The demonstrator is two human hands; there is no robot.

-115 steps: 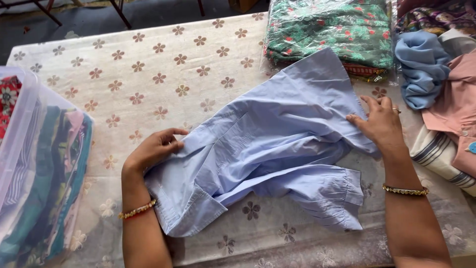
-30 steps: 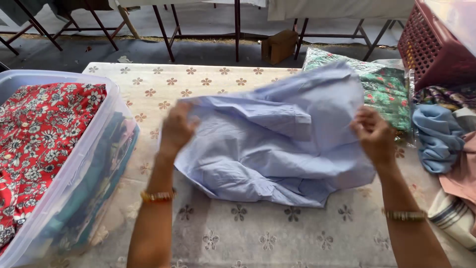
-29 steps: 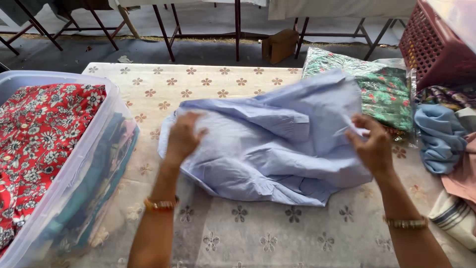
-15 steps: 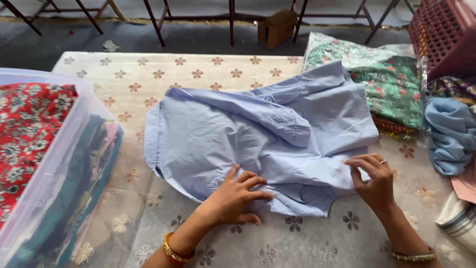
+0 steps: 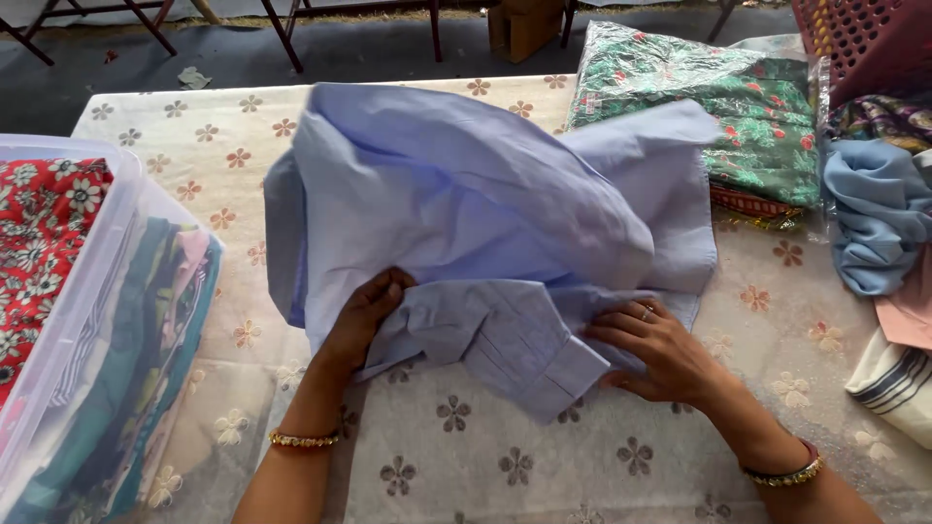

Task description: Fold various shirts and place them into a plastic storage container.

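A light blue shirt (image 5: 485, 204) lies bunched in the middle of the table, its far part lifted and billowing. My left hand (image 5: 364, 315) grips the shirt's near left fold, fingers curled into the cloth. My right hand (image 5: 660, 354) rests on the near right part beside a cuffed sleeve (image 5: 529, 359), fingers spread and pressing the fabric. Both wrists wear gold bangles.
A clear plastic bin (image 5: 73, 320) of folded clothes, a red floral one on top, stands at the left. Bagged green floral fabric (image 5: 709, 107) lies at the back right, with a blue garment (image 5: 879, 218), a pink one and a striped cloth at the right edge. The tablecloth (image 5: 456, 456) is cream with flower prints.
The shirt lay flatter half a second ago; now its far part is raised and folding toward me. My left hand has closed on the near edge; my right hand stays on the cloth.
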